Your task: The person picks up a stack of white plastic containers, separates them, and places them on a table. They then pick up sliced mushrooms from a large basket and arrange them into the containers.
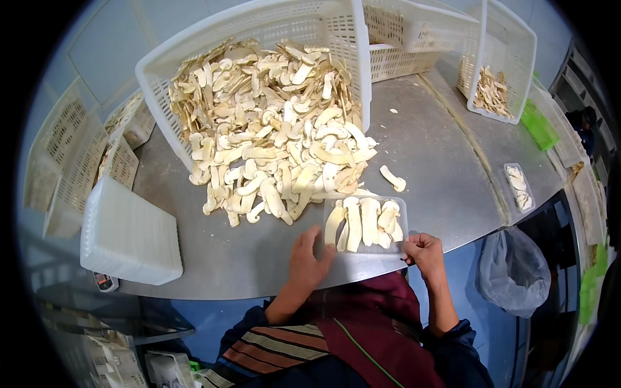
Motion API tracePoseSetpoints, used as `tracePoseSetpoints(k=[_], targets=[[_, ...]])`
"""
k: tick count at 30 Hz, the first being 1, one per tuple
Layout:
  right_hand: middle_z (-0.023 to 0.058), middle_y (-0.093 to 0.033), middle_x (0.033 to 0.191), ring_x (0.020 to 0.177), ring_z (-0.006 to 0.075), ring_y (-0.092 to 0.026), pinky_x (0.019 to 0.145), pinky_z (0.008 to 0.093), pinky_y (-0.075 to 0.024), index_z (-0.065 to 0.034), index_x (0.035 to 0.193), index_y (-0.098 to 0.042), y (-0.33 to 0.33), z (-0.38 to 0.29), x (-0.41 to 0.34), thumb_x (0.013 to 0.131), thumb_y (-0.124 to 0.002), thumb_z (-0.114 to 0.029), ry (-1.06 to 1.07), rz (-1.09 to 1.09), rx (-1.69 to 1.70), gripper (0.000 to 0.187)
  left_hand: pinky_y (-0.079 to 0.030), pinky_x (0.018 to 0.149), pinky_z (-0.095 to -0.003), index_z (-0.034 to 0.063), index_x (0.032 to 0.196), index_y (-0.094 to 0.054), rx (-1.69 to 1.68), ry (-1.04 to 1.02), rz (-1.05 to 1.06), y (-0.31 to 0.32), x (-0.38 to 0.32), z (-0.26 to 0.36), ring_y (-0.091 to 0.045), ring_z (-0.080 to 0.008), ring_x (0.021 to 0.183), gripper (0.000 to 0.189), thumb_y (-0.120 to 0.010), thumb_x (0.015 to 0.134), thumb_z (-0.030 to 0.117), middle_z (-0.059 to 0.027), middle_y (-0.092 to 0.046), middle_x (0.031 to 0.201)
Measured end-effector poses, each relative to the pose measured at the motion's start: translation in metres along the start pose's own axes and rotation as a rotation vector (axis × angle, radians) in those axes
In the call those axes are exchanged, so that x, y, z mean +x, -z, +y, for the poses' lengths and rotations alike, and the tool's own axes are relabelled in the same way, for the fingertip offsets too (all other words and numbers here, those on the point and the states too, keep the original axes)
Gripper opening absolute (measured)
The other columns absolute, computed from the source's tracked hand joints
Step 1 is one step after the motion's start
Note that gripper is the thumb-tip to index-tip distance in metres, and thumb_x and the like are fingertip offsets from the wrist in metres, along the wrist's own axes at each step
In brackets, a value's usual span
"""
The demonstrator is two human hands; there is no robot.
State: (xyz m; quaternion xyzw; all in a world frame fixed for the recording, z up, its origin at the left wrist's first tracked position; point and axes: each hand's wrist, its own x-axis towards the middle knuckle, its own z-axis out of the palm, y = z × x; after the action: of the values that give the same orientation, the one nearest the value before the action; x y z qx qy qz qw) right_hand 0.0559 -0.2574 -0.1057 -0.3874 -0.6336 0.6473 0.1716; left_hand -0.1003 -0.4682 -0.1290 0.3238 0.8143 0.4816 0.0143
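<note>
A clear plastic tray (365, 249) holding several sliced mushrooms (369, 220) lies at the near edge of the metal table. At the tray's lower left corner is my left hand (308, 259), its thumb by the rim and its fingers apart. The fingertips of my right hand (423, 250) are closed at the tray's lower right corner; whether they pinch the rim is hard to tell. Beyond the tray, a big heap of mushroom slices (271, 145) spills from a tipped white plastic crate (366, 68). One loose slice (393, 178) lies right of the heap.
A stack of white plastic trays (131, 233) stands at the left, beside perforated baskets (121, 160). Another filled tray (518, 188) is on the right, below a basket of mushroom pieces (529, 29). A clear plastic bag (515, 271) hangs below the table's right edge. A person (586, 126) is far right.
</note>
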Motion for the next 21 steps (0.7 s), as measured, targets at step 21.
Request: tracePoseSetpoints(k=[21], targets=[[0.0053, -0.059, 0.057, 0.044, 0.0075, -0.050, 0.042, 0.0193, -0.0404, 0.0030, 0.076, -0.060, 0.002, 0.007, 0.001, 0.074, -0.061, 0.000, 0.008, 0.031, 0.000, 0.004, -0.044, 0.075, -0.0404, 0.0037, 0.111, -0.058, 0.328, -0.244, 0.119, -0.015, -0.006, 0.006, -0.055, -0.0315, 0.085, 0.032, -0.057, 0.080, 0.013, -0.0131, -0.057, 0.100]])
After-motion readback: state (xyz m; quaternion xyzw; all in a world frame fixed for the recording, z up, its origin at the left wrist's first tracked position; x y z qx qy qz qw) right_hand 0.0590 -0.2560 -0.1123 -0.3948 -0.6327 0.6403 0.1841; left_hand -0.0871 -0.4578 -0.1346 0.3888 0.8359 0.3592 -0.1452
